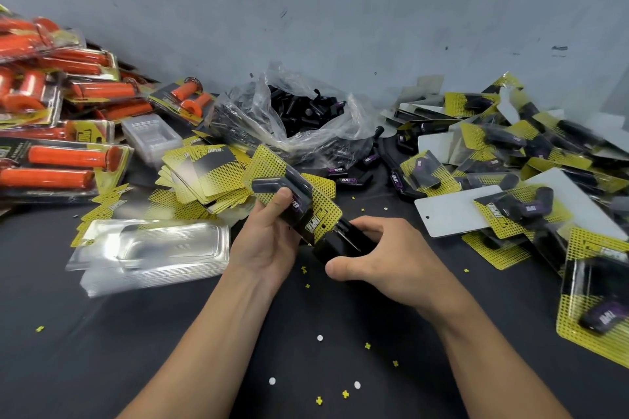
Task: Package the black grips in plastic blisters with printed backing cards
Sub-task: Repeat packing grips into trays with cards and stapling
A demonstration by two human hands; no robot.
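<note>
count — hands (pixel 269 241) (pixel 391 258) 2 | held pack (pixel 296 194) 1 | stapler (pixel 343 243) 1 | blister stacks (pixel 149 248) (pixel 149 136) 2

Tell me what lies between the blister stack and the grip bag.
A loose pile of yellow backing cards lies there, in the head view.

One head-worn wide-angle cam, looking fwd and down onto the dark tabletop (pixel 85 350). The grey wall (pixel 340 10) fills the top third, so the view faces the tabletop's back edge. Close range: left grip (pixel 269 241) and right grip (pixel 384 258) sit mid-frame, forearms (pixel 218 343) run in from the bottom edge, and the wall-tabletop line bows w/ lens distortion toward the frame sides.
</note>
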